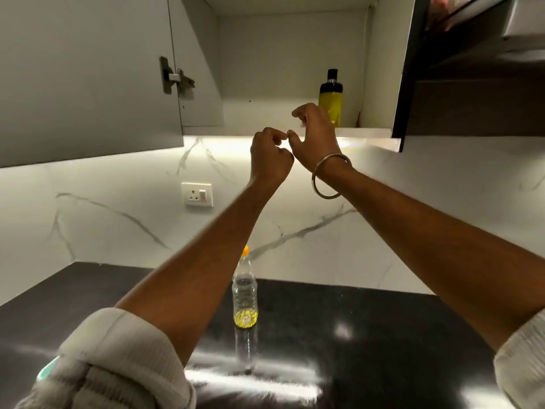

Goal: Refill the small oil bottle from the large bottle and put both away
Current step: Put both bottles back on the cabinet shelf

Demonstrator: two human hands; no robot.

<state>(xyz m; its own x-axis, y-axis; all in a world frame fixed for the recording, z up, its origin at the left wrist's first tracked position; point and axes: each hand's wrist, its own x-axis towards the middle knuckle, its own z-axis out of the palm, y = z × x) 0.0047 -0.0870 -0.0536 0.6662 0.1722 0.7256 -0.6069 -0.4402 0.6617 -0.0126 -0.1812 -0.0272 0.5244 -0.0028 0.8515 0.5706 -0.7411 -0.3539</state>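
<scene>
A dispenser bottle (330, 97) with a black top, full of yellow oil, stands upright on the shelf (364, 132) of the open wall cabinet, at its right side. A clear plastic bottle (244, 293) with an orange cap stands on the dark counter (368, 320) below, with only a little yellow oil at its bottom. Both hands are raised in front of the shelf edge and hold nothing. My left hand (269, 156) has its fingers curled into a fist. My right hand (314, 134), a metal bangle on its wrist, is loosely curled just left of and below the dispenser bottle, apart from it.
The cabinet's left door (88, 78) hangs open at the left, and a dark door edge (410, 69) stands open at the right. A wall socket (197, 194) sits on the marble backsplash. Light glares off the glossy counter.
</scene>
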